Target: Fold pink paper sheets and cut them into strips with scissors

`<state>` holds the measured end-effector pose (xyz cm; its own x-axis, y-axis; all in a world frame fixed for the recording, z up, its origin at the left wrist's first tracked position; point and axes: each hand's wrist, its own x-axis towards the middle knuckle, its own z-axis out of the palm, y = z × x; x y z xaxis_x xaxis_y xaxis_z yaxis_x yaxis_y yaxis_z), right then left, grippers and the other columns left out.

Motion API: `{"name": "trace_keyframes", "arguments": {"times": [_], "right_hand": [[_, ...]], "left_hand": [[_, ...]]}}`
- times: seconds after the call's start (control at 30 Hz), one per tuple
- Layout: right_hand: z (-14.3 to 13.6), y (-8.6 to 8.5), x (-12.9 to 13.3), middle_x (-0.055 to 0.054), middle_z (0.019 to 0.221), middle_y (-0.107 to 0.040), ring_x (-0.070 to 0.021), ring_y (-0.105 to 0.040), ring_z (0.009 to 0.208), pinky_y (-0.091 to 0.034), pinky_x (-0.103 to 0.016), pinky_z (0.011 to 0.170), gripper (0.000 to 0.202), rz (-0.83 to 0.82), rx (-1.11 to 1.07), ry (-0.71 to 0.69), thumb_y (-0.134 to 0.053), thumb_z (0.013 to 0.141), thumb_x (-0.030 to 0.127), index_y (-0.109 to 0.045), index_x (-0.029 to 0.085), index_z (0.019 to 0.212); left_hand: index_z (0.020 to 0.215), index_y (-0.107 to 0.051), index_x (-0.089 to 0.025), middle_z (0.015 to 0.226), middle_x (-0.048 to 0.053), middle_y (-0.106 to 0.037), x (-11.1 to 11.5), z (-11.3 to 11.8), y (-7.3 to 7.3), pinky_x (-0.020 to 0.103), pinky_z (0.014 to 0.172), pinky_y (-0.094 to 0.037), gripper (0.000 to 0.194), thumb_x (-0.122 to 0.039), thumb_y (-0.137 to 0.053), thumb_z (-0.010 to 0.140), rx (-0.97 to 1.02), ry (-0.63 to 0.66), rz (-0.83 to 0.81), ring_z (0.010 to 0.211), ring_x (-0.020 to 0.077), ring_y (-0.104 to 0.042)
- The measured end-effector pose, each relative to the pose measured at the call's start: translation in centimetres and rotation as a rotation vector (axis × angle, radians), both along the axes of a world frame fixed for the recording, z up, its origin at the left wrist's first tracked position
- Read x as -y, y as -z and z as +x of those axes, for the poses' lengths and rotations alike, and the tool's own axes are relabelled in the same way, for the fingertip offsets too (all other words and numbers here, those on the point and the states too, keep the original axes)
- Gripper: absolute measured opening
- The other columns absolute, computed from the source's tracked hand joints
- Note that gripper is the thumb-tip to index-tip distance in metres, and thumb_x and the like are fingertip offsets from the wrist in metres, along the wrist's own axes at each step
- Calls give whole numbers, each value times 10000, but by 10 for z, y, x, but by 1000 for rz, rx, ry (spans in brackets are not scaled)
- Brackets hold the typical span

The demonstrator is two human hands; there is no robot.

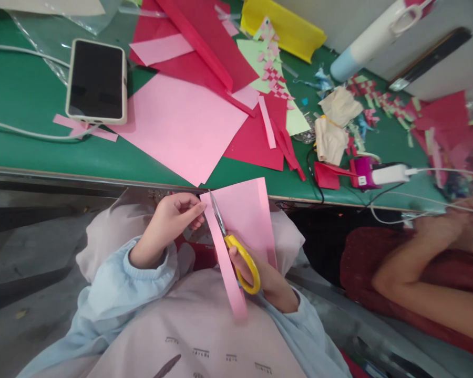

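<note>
My right hand (266, 281) grips yellow-handled scissors (242, 257), partly behind the paper and the handles. Their blades lie along a sheet of pink paper (244, 212), with the tips near its far left corner. A long pink strip (226, 270) hangs along the sheet's left side and curls toward my lap, its lower end blurred. My left hand (171, 226) pinches the paper's far left corner between thumb and forefinger. The sheet is held over my lap, just in front of the table's edge, and its right border shows a fold.
On the green table (27, 149) lie a phone (96, 81), a larger pink sheet (181, 123), red paper (256, 139) and a yellow folded sheet (284, 29). A purple plug (366, 170) with white cables lies to the right. A co-worker's arm (429, 283) rests beside me.
</note>
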<state>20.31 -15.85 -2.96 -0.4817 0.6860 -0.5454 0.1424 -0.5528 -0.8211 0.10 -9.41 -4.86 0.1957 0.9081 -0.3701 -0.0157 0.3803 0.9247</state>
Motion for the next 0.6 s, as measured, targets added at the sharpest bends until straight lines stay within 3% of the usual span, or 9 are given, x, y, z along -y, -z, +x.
{"name": "trace_keyframes", "arguments": {"times": [0.27, 0.4, 0.5, 0.6], "right_hand": [[-2, -7, 0, 54, 650, -473, -96, -445, 524, -384, -254, 493, 382, -38, 19, 16, -456, 894, 613, -400, 235, 890], [-8, -9, -6, 72, 589, -417, -83, -407, 478, -344, -237, 461, 372, -249, -46, 145, -540, 853, 574, -400, 235, 793], [-13, -4, -11, 64, 579, -406, -80, -373, 430, -321, -241, 424, 384, -387, -65, 210, -427, 882, 591, -377, 235, 745], [-14, 1, -10, 60, 606, -408, -74, -359, 413, -315, -245, 407, 389, -403, -48, 221, -358, 894, 595, -373, 233, 752]], "left_hand": [[663, -593, -153, 560, -14, -620, -1, 0, -2, 178, 482, -484, 200, -245, -615, 839, -11, -1, 4, 474, 71, -562], [662, -591, -156, 561, -15, -618, -1, 0, -1, 176, 481, -478, 203, -252, -619, 838, -15, 0, 13, 473, 70, -560], [663, -595, -155, 567, -13, -618, 0, -1, 0, 179, 487, -479, 215, -273, -621, 841, -15, 11, 28, 483, 72, -560], [671, -595, -156, 569, -14, -618, 1, -1, 1, 180, 488, -477, 220, -292, -624, 841, -13, 8, 26, 486, 73, -561]]}}
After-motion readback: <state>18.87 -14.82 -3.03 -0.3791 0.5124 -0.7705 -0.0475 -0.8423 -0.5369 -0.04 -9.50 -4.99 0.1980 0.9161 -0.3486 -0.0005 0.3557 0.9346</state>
